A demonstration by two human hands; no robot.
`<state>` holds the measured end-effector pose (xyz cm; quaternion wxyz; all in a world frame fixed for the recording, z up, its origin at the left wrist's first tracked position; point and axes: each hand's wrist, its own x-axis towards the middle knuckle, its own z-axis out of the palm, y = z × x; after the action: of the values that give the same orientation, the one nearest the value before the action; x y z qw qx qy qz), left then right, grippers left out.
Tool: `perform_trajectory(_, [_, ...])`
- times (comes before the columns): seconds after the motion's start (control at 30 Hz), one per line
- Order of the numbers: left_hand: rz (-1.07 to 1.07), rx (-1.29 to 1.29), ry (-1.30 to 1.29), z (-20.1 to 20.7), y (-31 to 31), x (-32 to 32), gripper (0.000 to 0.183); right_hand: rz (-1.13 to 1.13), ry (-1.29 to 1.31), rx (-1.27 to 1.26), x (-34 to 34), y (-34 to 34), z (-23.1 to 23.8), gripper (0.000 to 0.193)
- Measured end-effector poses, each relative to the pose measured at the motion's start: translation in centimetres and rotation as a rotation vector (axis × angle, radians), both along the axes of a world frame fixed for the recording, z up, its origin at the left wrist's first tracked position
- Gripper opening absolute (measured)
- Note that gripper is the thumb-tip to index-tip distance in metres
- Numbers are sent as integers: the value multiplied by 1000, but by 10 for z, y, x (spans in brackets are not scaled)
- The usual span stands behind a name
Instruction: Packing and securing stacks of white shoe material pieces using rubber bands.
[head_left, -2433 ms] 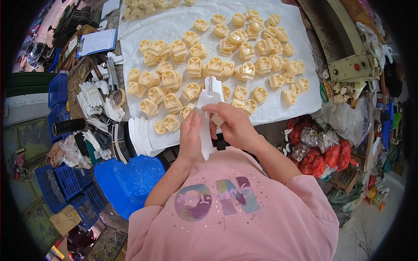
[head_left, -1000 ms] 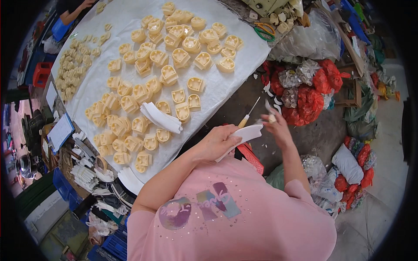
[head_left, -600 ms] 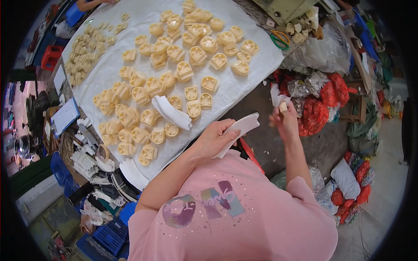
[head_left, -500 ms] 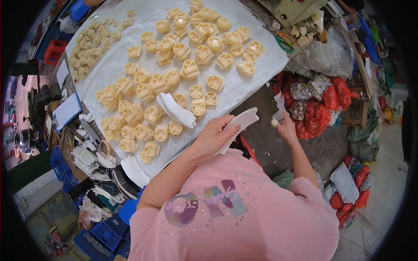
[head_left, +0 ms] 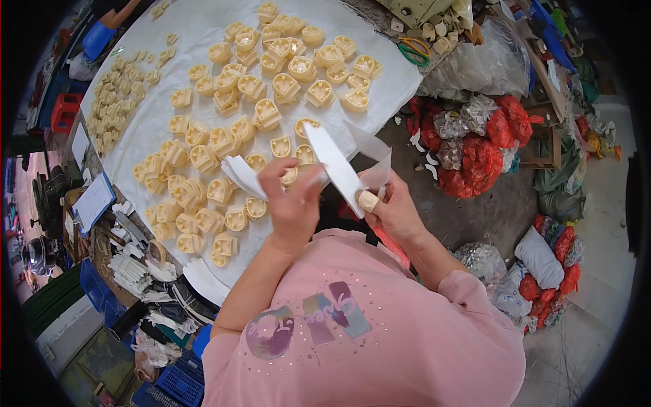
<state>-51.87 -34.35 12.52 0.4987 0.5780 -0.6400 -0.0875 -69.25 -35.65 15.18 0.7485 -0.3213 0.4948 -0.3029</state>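
Observation:
My right hand [head_left: 397, 211] is closed round a stack of white curved strips [head_left: 332, 159], held upright over the near edge of the table. A thin translucent sheet [head_left: 373, 152] stands out beside the stack, by the same fingers. A pale cover wraps the right thumb. Just left of the stack, my left hand [head_left: 295, 210] is raised with its fingers apart and slightly blurred; I see nothing in it. Behind it, more white strips [head_left: 243, 175] lie on the table among many cream-coloured moulded pieces [head_left: 224, 141], rounded with hollow insides.
A white sheet covers the table [head_left: 163, 81]; smaller cream parts [head_left: 115, 102] are heaped at its far left. Green-and-orange-handled scissors [head_left: 413, 51] lie at the far right corner. Red plastic bags [head_left: 478, 166] stand to the right. A clipboard [head_left: 93, 202] and strip bundles [head_left: 129, 266] are at the left.
The strip stack has passed from my left hand to my right, which came in from the far right. My left hand has let go and moved left. The whole view has shifted slightly.

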Motion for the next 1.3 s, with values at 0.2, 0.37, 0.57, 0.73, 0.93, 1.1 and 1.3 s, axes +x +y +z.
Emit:
perform_trajectory(0.2, [-273,735,1452,11,0,14,41,251,84,-164,16,9,1,35])
perform_trajectory(0.37, [-105,652,976,19,4,25,36,381,315,-409,21,-4,-8,41])
perform_trajectory(0.57, [-137,651,702,11,15,38,32,508,632,-1071,34,-25,8,37])
perform_trajectory(0.73, [-207,625,739,23,17,33,28,588,767,-1171,48,-25,18,36])
perform_trajectory(0.93, [-263,826,937,21,25,22,27,571,666,-1216,58,-21,13,35])
perform_trajectory(1.1, [-326,666,1329,23,21,24,36,472,-71,-549,49,-24,0,35])
perform_trajectory(1.3, [-300,593,1542,9,12,46,45,1314,117,-550,-15,-36,4,38])
